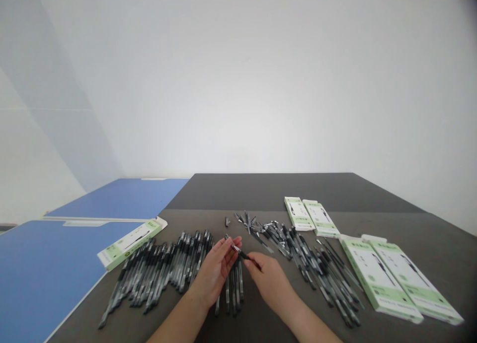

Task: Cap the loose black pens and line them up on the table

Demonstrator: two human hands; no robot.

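Observation:
A gel pen point(238, 250) with a dark grip lies between my two hands at the middle of the table. The fingers of my left hand point(218, 266) are curled round its upper-left end, near the pointed tip. My right hand point(270, 281) pinches the dark end at the lower right. Below the hands, several pens point(234, 288) lie side by side, partly covered by my left hand. A wide row of pens point(160, 268) spreads to the left. One small black cap point(227, 222) rests just beyond the left fingertips.
Right of the hands lies a loose heap of pens point(328, 278), with small clear and black pen parts point(274, 231) behind it. Green-and-white pen boxes point(387, 273) lie at the right, more boxes point(300, 214) farther back. Another box point(130, 241) leans on the left row, beside blue tables point(48, 278).

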